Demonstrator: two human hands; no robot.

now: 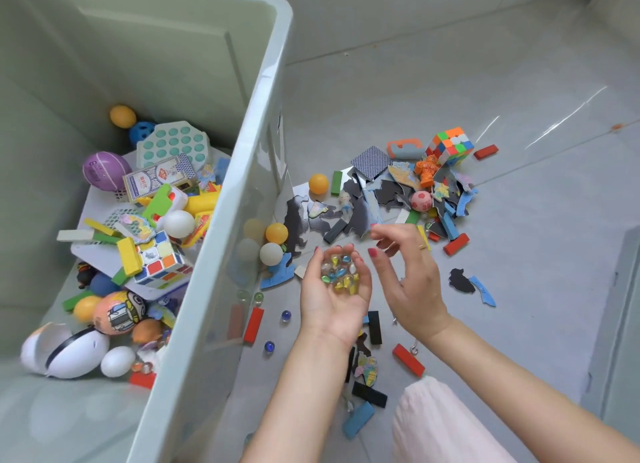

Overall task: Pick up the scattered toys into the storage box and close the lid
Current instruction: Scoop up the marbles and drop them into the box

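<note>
The job looks roughly half done: the storage box [221,171] already holds a good heap of toys, among them a puzzle cube [157,260], a purple ball [104,171], a card pack [156,178] and white eggs [117,360], but plenty remains on the floor [519,289] to its right, and no lid is in view, so closing is some way off. The left hand [334,289] is cupped palm up, cradling a pile of glass marbles [341,272], smooth, shiny and round, in clear, yellow and blue. The right hand [405,272] hovers just beside it, fingers loosely spread and holding nothing that can be seen. Left on the floor are hard painted wooden blocks such as a red block [254,325], flat foam puzzle pieces [367,203] with dark backs, light plastic balls like the orange ball [318,183], a second glossy cube [450,145], and a few stray marbles [286,315] near the translucent box wall.
</note>
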